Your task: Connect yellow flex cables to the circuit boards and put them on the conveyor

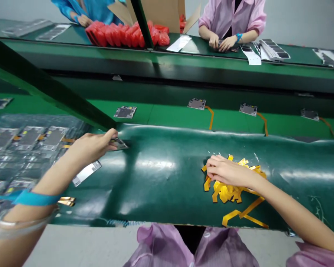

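Note:
At the near edge of the belt, my left hand [96, 146] pinches a small circuit board [120, 144] between thumb and fingers, holding it slightly tilted above the green mat [156, 185]. On the right, my right hand [228, 171] lies over a loose pile of yellow-orange flex cables [226, 193]. Its fingers are curled together at the pile's left side, and the fingertips meet a cable there. How firmly they grip it is partly hidden. A few longer flex cables [246, 215] lie apart, nearer to me.
Clear trays of boards [28, 141] stand at left, under a slanting green post [52, 89]. Boards [197, 104], several with cables, lie along the green belt [161, 115]. Across from me, two people work beside red bags [119, 35] and a cardboard box [161, 15].

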The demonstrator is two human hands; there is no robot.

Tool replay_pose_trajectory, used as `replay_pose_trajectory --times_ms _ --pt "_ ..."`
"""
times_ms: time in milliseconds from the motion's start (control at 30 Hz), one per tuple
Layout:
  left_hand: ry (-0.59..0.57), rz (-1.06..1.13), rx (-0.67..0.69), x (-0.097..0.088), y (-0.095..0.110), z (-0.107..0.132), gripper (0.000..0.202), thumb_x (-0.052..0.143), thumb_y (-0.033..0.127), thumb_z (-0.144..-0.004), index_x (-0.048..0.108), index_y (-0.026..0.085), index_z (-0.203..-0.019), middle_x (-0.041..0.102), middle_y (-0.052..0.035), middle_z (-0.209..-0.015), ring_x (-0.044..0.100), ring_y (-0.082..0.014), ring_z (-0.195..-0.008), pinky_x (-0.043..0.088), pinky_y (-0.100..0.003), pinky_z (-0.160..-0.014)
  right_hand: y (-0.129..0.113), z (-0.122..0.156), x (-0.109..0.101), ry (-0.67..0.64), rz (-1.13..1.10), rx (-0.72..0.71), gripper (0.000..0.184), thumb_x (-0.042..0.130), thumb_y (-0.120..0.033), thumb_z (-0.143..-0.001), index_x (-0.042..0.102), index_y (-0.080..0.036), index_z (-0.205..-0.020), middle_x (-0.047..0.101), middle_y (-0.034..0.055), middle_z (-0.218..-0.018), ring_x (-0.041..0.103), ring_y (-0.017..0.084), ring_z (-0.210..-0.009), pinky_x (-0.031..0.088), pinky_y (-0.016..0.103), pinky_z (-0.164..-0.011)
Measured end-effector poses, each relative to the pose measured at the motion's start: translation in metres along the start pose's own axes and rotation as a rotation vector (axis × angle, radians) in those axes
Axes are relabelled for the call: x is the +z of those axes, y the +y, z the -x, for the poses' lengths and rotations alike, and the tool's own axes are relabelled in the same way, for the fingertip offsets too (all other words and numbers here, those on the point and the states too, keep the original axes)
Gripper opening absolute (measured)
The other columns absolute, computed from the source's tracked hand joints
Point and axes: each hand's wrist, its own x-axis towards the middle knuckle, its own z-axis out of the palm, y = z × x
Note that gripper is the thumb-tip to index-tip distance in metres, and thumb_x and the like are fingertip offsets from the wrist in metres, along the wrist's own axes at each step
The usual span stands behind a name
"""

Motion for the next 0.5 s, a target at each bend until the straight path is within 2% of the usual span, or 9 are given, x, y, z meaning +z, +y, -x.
replay_pose_trajectory --times_ms 67,100,133,233,300,400,500 --pt "0.024 -0.004 0.032 0.002 0.038 0.015 0.035 0.048 0.049 -0.096 0.060 0.019 -0.109 0.068 -0.0045 -0.088 0.065 -0.0247 -0.084 0.049 -0.034 -0.082 -0.002 0.003 -0.008 0.031 -0.062 -0.009 0.015 0.053 -0.017 -0.101 0.058 -0.019 -0.087 0.060 0.0053 -0.097 0.052 0.023 -0.099 0.042 0.039 -0.092" --pt "0.053 0.075 0.043 0.005 0.061 0.023 0.035 0.050 0.050 -0.095 0.060 0.019 -0.106 0.070 -0.0059 -0.096 0.066 -0.0248 -0.088 0.048 -0.032 -0.080 -0.005 0.005 -0.010 0.062 -0.131 -0.002 0.013 0.052 -0.021 -0.102 0.057 -0.020 -0.090 0.061 0.0053 -0.099 0.052 0.022 -0.101 0.043 0.037 -0.091" --pt "0.080 0.222 0.032 0.010 0.085 0.032 0.035 0.056 0.053 -0.091 0.060 0.018 -0.095 0.071 -0.0058 -0.094 0.066 -0.0234 -0.084 0.049 -0.029 -0.075 -0.008 0.007 -0.011 0.119 -0.228 0.025 0.012 0.051 -0.024 -0.104 0.055 -0.021 -0.093 0.061 0.0051 -0.101 0.054 0.022 -0.102 0.043 0.035 -0.089" --pt "-0.109 0.682 0.040 0.031 0.162 0.053 0.032 0.064 0.050 -0.086 0.061 0.018 -0.089 0.069 -0.0017 -0.083 0.063 -0.0185 -0.074 0.048 -0.025 -0.065 -0.025 0.013 -0.005 0.431 -0.596 0.188 0.008 0.043 -0.029 -0.106 0.048 -0.024 -0.103 0.057 0.0004 -0.090 0.056 0.017 -0.083 0.045 0.031 -0.078" --pt "-0.230 0.916 0.054 0.043 0.203 0.063 0.028 0.068 0.043 -0.085 0.063 0.017 -0.096 0.070 -0.0002 -0.085 0.063 -0.0165 -0.076 0.049 -0.024 -0.068 -0.039 0.016 0.004 0.572 -0.731 0.289 0.007 0.045 -0.030 -0.105 0.045 -0.025 -0.110 0.045 -0.0055 -0.075 0.047 0.014 -0.064 0.040 0.026 -0.064" --pt "-0.356 1.068 0.073 0.050 0.239 0.074 0.023 0.068 0.037 -0.085 0.064 0.017 -0.097 0.070 0.0011 -0.083 0.062 -0.0145 -0.073 0.048 -0.022 -0.065 -0.055 0.021 0.018 0.604 -0.666 0.393 0.011 0.062 -0.030 -0.097 0.056 -0.024 -0.103 0.026 -0.0098 -0.062 0.029 0.011 -0.052 0.026 0.024 -0.052" --pt "-0.378 1.043 0.097 0.048 0.250 0.081 0.018 0.067 0.033 -0.086 0.062 0.017 -0.091 0.068 0.0023 -0.076 0.058 -0.0121 -0.065 0.044 -0.021 -0.060 -0.062 0.024 0.026 0.679 -0.567 0.475 0.011 0.067 -0.031 -0.094 0.064 -0.021 -0.090 0.027 -0.0100 -0.056 0.027 0.011 -0.050 0.024 0.025 -0.051"
